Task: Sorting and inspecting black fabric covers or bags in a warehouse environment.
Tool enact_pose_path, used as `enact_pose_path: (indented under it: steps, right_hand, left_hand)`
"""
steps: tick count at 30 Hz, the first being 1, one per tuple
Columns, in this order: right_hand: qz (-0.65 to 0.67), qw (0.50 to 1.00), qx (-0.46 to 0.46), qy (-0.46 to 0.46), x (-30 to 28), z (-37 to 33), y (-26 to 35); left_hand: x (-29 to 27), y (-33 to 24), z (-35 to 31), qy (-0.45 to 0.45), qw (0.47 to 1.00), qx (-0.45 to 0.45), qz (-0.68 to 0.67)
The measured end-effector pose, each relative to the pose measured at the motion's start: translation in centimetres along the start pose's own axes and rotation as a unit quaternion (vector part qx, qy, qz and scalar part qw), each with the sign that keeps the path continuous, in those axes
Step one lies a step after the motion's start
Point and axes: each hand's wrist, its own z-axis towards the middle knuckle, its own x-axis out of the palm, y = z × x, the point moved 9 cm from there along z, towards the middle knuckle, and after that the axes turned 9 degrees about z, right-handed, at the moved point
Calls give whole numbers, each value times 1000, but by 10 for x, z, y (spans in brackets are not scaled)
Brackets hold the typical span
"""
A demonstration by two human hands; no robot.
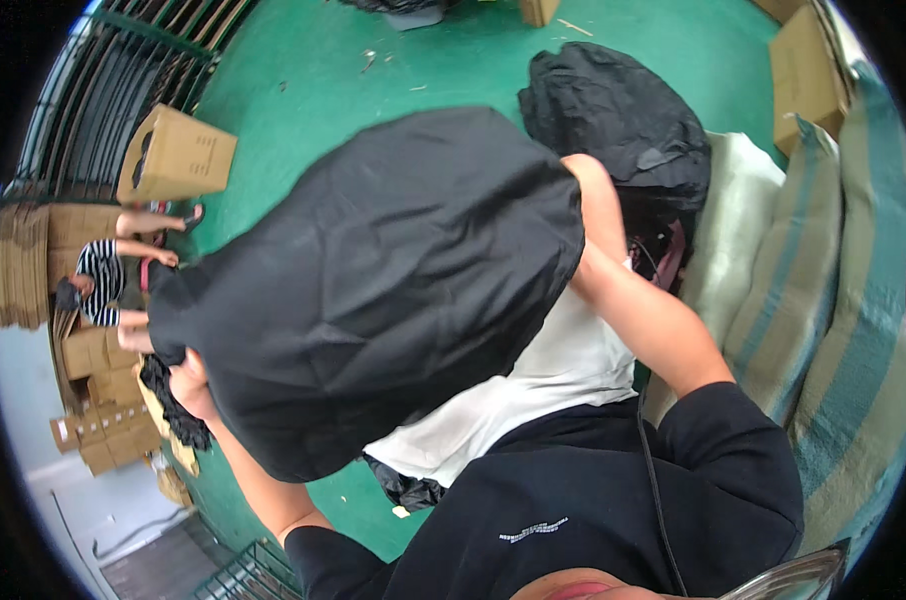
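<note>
A large piece of plain black cloth (373,270), shaped somewhat like a bag or cover, is held up in front of me and spread between both hands. My left hand (191,382) grips its lower left edge, with fingers curled into the fabric. At the upper right edge, my right hand (591,190) holds the cloth; its fingers are mostly hidden behind the fabric. White cloth (473,430) lies across my lap beneath it. Beyond my right hand sits a heap of black fabric (618,115).
Stuffed woven sacks (803,280) line my right side. A cardboard box (178,155) stands on the green floor (283,110) at the far left. Near stacked cartons (108,425), another person (101,280) in a striped top sits. Dark metal racks (123,80) stand behind.
</note>
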Motion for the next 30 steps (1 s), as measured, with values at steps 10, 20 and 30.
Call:
enact_pose_path:
  steps: [10, 20, 30]
  right_hand:
    - [137, 973, -183, 38, 123, -73, 253]
    - [-258, 807, -531, -6, 31, -112, 436]
    - [-156, 844, -497, -128, -18, -106, 455]
  left_hand:
    - [392, 5, 150, 320, 941, -96, -44]
    - [757, 245, 110, 651, 723, -169, 159]
    - [800, 330, 102, 536, 774, -38, 337]
